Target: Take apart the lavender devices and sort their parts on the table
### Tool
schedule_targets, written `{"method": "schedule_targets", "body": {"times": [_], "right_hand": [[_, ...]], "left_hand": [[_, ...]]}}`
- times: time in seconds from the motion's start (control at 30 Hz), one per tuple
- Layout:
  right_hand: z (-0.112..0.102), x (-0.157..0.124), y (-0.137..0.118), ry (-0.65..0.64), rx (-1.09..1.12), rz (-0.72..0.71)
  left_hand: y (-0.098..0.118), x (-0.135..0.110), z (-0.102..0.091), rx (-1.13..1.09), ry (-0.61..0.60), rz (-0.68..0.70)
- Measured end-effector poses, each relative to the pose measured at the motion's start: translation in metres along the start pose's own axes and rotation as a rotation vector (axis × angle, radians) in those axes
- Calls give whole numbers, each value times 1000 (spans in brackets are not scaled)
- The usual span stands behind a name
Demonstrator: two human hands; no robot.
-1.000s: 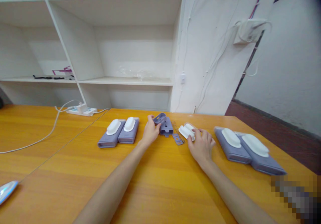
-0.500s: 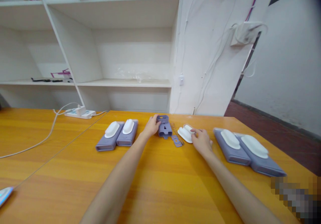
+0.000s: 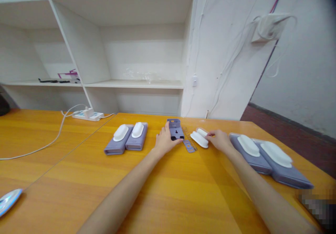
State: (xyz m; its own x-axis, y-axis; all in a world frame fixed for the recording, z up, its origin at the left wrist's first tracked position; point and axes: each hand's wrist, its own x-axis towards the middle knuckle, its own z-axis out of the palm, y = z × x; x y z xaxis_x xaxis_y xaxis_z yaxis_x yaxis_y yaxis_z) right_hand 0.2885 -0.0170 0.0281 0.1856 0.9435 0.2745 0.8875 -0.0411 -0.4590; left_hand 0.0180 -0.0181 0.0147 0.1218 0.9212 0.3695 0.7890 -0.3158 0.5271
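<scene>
My left hand (image 3: 164, 141) grips the near side of a purple plastic housing (image 3: 175, 130) that lies on the orange table (image 3: 168, 188), thumb and fingers closed round its edge. My right hand (image 3: 219, 139) pinches the right end of a white oval cap (image 3: 202, 132), one of two such caps lying side by side. The other white cap (image 3: 198, 139) lies just in front of it. A small purple flat piece (image 3: 189, 146) and a thin spring-like strip (image 3: 189, 135) lie between the two hands.
Two assembled purple units with white caps (image 3: 127, 138) lie left of my left hand, two larger-looking ones (image 3: 267, 157) to the right. A white power strip (image 3: 86, 114) with its cable sits at the back left. White shelves (image 3: 131, 83) stand behind. The table's right edge is close.
My left hand has set the purple housing flat on the table and slid to its near side. My right hand went from lying on the white caps to pinching the far one's end.
</scene>
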Motion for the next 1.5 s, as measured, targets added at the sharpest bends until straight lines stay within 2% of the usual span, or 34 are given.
{"method": "schedule_targets", "body": {"times": [0.23,0.43,0.6,0.77,0.9,1.0,1.13,1.33,1.5], "right_hand": [[-1,-9,-15,151,98,-8],[10,-13,-52,81,254,-245],[25,-17,-78,38,293,-417],[38,-18,-95,57,274,-508],[43,-18,-102,97,218,-503],[38,-20,-96,141,148,-424],[21,-20,-72,171,19,-286],[13,-18,-33,-32,-119,-217],[19,-20,-26,-104,-136,-200]], "left_hand": [[-1,3,7,-84,53,46],[-2,8,12,-159,37,118],[-6,12,12,-248,30,161],[-9,11,2,-284,13,201],[-6,8,-3,-210,-12,204],[-6,7,-4,-140,-36,178],[-5,8,-7,-104,-59,113],[0,15,-11,-98,-6,125],[3,24,-9,-47,3,123]]}}
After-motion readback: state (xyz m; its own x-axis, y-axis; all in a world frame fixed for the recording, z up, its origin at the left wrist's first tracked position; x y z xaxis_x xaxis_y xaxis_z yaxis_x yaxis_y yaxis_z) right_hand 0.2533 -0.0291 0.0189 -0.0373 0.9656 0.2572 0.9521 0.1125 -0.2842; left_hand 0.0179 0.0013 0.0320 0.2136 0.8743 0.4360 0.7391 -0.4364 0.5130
